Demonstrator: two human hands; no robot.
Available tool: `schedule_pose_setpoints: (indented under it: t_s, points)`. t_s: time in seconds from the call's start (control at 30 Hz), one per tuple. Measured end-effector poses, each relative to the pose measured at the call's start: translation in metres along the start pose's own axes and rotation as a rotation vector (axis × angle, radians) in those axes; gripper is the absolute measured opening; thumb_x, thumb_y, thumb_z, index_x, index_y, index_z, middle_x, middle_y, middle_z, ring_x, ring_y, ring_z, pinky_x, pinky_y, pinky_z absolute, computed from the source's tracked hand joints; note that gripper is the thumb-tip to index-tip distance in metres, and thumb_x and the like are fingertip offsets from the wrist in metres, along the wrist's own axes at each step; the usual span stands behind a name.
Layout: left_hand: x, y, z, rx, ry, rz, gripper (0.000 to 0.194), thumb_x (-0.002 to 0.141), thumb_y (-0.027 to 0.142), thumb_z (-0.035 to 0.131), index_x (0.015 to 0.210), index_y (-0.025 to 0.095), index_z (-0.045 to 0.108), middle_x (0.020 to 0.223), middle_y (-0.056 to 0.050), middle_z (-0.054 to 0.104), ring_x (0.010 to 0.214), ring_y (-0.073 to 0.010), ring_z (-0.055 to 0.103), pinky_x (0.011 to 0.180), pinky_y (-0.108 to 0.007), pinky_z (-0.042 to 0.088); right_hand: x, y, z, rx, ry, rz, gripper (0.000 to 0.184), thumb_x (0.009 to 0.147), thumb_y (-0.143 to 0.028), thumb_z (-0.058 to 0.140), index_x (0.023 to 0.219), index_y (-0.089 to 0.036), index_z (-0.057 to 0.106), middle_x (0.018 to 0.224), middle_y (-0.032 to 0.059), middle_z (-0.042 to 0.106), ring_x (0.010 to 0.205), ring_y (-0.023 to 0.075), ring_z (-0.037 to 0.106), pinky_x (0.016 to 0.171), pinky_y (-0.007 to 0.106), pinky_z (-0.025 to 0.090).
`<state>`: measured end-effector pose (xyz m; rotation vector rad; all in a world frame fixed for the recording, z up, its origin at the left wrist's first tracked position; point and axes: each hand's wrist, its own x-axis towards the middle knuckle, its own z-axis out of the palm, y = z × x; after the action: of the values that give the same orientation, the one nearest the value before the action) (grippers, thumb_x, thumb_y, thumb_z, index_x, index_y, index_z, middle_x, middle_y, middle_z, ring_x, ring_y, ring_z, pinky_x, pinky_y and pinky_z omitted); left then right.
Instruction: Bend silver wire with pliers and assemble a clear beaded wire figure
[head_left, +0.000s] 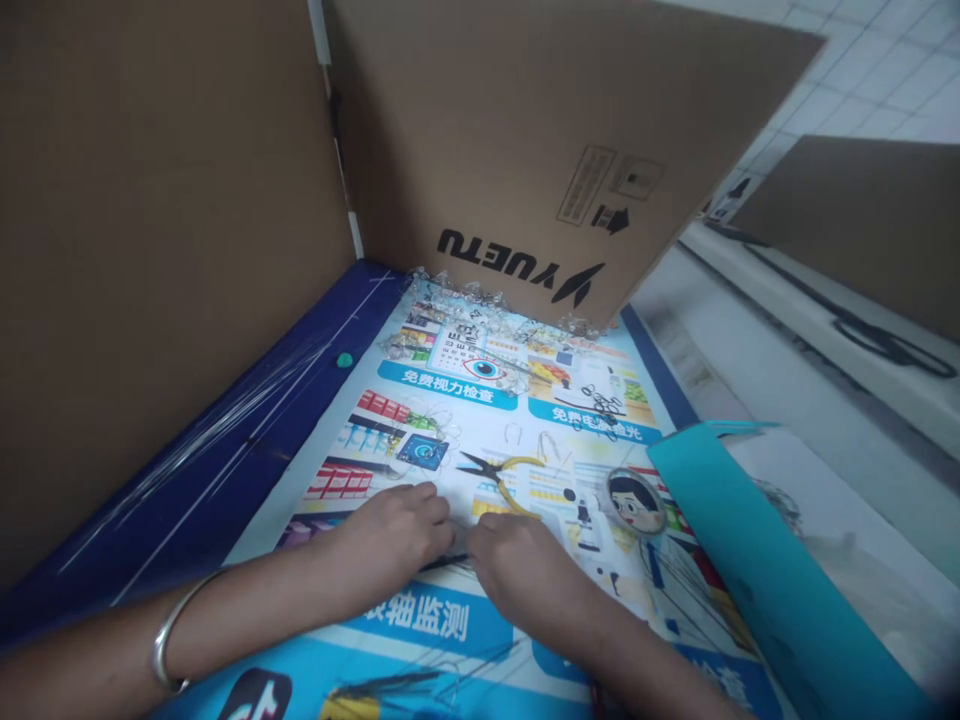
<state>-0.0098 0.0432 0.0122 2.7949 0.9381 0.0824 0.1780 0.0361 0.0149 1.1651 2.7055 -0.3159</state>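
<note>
My left hand (405, 528), with a silver bangle (166, 632) on its forearm, is closed over the printed sheet (480, 505). Close on its right, my right hand (517, 562) is closed too, fingers pinched. A small greyish, blurred bit shows between the two hands; what they hold is mostly hidden. Just beyond them lie pliers (491, 468) with yellow handles, jaws apart and pointing left. Bent wire pieces (547, 445) rest past the pliers. A bundle of thin dark wires (405, 688) lies nearer to me.
Cardboard walls (180, 230) (525, 130) stand at the left and back. Clear beaded wire loops (480, 295) line the back edge. Dark rings (604, 405) lie at the back right. A teal box (772, 560) stands at right, a round clear dish (636, 500) beside it.
</note>
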Motion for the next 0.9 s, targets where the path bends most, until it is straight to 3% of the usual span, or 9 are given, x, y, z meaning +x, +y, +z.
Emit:
schedule_pose_setpoints:
  t_s: [0.3,0.57,0.77,0.9]
  points:
    - [0.002,0.010,0.009,0.149,-0.059,-0.042,0.010,0.082,0.008,0.055,0.077,0.015,0.060,0.079,-0.004,0.061,0.074,-0.0198,0.055,0.062,-0.030,0.040,-0.001,-0.010,0.010,-0.112,0.052,0.053,0.014,0.078,-0.003,0.051,0.080,-0.015,0.058,0.079,0.0071,0.062,0.068,0.0193,0.057,0.054,0.028,0.032]
    - [0.003,0.003,0.012,0.148,0.077,-0.099,0.010,0.079,0.006,0.054,0.079,0.015,0.058,0.078,-0.005,0.059,0.075,-0.0204,0.053,0.065,-0.031,0.042,0.004,-0.003,0.011,0.038,0.164,0.170,0.017,0.078,-0.002,0.048,0.080,-0.016,0.059,0.082,0.0065,0.060,0.076,0.0188,0.055,0.060,0.027,0.034]
    - [0.003,-0.006,0.014,-0.024,0.158,-0.184,0.014,0.077,0.004,0.050,0.077,0.015,0.059,0.079,-0.005,0.059,0.075,-0.0194,0.054,0.067,-0.030,0.043,0.009,0.011,0.012,0.367,0.267,0.225,0.020,0.080,-0.008,0.045,0.067,-0.017,0.057,0.071,0.0032,0.058,0.069,0.0141,0.053,0.062,0.024,0.033]
    - [0.007,-0.013,0.016,-0.419,0.315,-0.323,0.017,0.077,0.007,0.048,0.075,0.016,0.061,0.076,-0.003,0.061,0.075,-0.0160,0.055,0.067,-0.025,0.041,0.012,0.021,0.011,0.594,0.286,0.253,0.014,0.078,-0.013,0.047,0.071,-0.019,0.058,0.067,-0.0009,0.060,0.066,0.0122,0.056,0.061,0.022,0.038]
